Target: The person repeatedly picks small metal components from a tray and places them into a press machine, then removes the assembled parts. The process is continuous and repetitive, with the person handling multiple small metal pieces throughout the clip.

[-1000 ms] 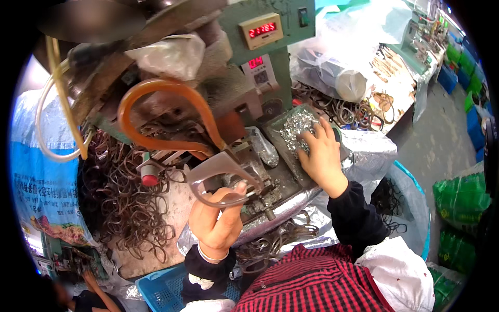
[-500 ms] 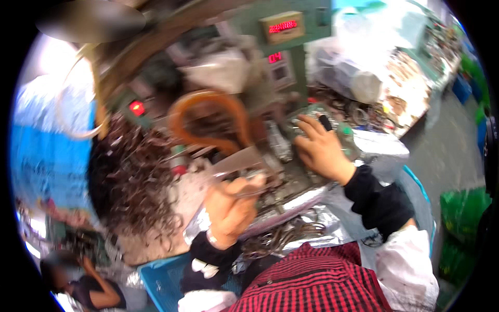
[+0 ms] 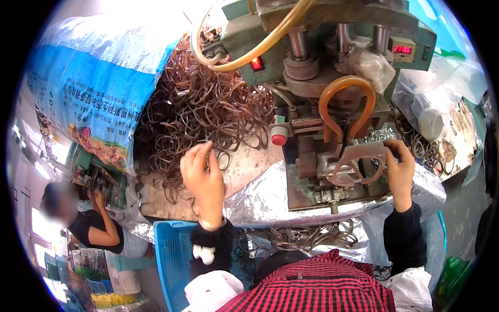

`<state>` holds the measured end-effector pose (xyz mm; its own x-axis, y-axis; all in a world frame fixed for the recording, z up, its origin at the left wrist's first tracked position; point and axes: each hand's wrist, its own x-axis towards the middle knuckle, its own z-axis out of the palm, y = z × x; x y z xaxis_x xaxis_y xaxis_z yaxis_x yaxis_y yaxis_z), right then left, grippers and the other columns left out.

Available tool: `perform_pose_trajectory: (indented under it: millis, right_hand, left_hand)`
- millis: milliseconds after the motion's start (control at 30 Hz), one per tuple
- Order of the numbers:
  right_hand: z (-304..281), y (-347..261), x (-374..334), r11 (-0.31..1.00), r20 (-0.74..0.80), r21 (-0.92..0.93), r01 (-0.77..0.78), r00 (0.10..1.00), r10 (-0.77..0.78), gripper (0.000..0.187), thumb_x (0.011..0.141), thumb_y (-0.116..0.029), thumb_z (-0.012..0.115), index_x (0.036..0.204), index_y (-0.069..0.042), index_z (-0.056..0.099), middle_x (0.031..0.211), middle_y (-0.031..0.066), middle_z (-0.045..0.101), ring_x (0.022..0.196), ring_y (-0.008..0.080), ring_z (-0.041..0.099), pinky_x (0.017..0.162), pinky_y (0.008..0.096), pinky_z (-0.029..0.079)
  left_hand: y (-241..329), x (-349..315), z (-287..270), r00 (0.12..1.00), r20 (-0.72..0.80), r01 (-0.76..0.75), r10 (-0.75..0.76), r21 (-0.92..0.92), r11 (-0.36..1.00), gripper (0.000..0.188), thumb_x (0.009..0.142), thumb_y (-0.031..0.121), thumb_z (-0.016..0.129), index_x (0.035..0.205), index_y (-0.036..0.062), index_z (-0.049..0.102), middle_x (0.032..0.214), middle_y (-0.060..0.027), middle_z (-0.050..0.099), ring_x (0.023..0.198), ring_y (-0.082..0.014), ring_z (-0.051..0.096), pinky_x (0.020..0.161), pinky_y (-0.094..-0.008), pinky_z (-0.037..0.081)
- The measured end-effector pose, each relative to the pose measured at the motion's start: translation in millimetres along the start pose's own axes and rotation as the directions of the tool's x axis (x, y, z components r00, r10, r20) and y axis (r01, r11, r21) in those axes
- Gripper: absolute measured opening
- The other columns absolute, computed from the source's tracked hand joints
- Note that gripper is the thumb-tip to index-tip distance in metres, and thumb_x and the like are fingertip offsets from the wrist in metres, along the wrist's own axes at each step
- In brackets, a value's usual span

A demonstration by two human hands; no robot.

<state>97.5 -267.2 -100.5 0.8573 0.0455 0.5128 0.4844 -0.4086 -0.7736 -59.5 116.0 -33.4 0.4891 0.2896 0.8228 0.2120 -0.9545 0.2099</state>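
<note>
My right hand [image 3: 400,167] pinches the right end of a translucent brown eyeglass frame front [image 3: 357,165] with two rounded rims. The frame is over the metal bed of a green press [image 3: 306,179], just below an orange curved tube [image 3: 347,83]. Out to the left, my left hand [image 3: 202,182] is raised with its fingers extended and nothing visible in it. It is nearest to a large heap of brown curved strips and loops [image 3: 208,99] on a pale board [image 3: 249,161].
A red push button [image 3: 279,139] is left of the press bed. Foil [image 3: 254,200] covers the table's front edge; a blue basket [image 3: 171,255] is below. A blue-and-white sack [image 3: 99,88] stands left, where another person [image 3: 99,226] sits. Plastic bags [image 3: 436,99] lie right.
The view has swung, so the press appears farther right. My left hand has left the press for the heap's side. My right hand has come off the press's right side and now grips the frame.
</note>
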Motion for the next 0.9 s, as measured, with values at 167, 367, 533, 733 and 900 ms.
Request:
perform_pose_trajectory:
  millis: [167,367,533,733,900]
  right_hand:
    - [21.8,-19.0,2.7,0.976,0.046,0.195,-0.094,0.995,0.086,0.013,0.090,-0.001,0.065,0.102,0.001,0.067,0.090,0.0080,0.071,0.084,0.0141,0.065,0.079,0.0275,0.050]
    - [-27.4,6.3,-38.4,0.994,-0.109,0.031,-0.104,0.988,0.107,0.012,0.090,0.000,0.064,0.101,0.000,0.069,0.097,0.0061,0.068,0.091,0.0152,0.063,0.083,0.0275,0.048]
    - [-47.2,-17.3,-49.2,0.992,-0.067,0.057,-0.114,0.991,0.118,0.014,0.086,0.004,0.065,0.098,0.001,0.071,0.093,0.0074,0.070,0.089,0.0167,0.064,0.080,0.0270,0.047]
    - [25.8,-79.8,2.6,0.931,-0.001,0.285,0.226,0.972,-0.236,0.018,0.079,0.002,0.071,0.097,-0.002,0.072,0.091,0.0121,0.070,0.085,0.0281,0.066,0.077,0.0361,0.051]
    - [47.0,-88.3,-13.6,0.765,0.102,0.608,-0.213,0.976,0.191,0.034,0.083,0.001,0.072,0.116,0.001,0.066,0.095,0.0024,0.068,0.092,0.0100,0.063,0.085,0.0259,0.050]
  left_hand:
    - [-84.3,20.2,106.9,0.903,0.430,-0.194,-0.005,0.419,0.887,0.036,0.082,0.014,0.067,0.118,0.0151,0.068,0.078,-0.0076,0.068,0.072,-0.0311,0.067,0.062,-0.0437,0.053]
    - [-104.8,32.1,83.5,0.798,0.599,-0.331,0.071,0.337,0.882,0.016,0.083,0.025,0.071,0.085,0.0101,0.065,0.072,-0.0126,0.068,0.071,-0.0345,0.068,0.061,-0.0469,0.052]
    - [-65.9,21.8,41.8,0.897,0.441,-0.049,-0.040,0.189,0.981,0.022,0.089,0.029,0.072,0.089,0.0095,0.062,0.070,-0.0103,0.065,0.066,-0.0337,0.065,0.057,-0.0422,0.047]
    - [-35.8,-8.3,38.6,0.966,0.227,-0.078,0.123,-0.198,0.977,0.014,0.086,0.011,0.074,0.088,0.0039,0.063,0.075,-0.0121,0.062,0.066,-0.0280,0.062,0.061,-0.0361,0.047]
    - [1.8,-55.7,34.1,0.765,0.621,-0.035,0.170,-0.224,0.974,0.009,0.083,0.009,0.071,0.092,0.0101,0.069,0.071,-0.0108,0.059,0.064,-0.0293,0.060,0.058,-0.0390,0.046]
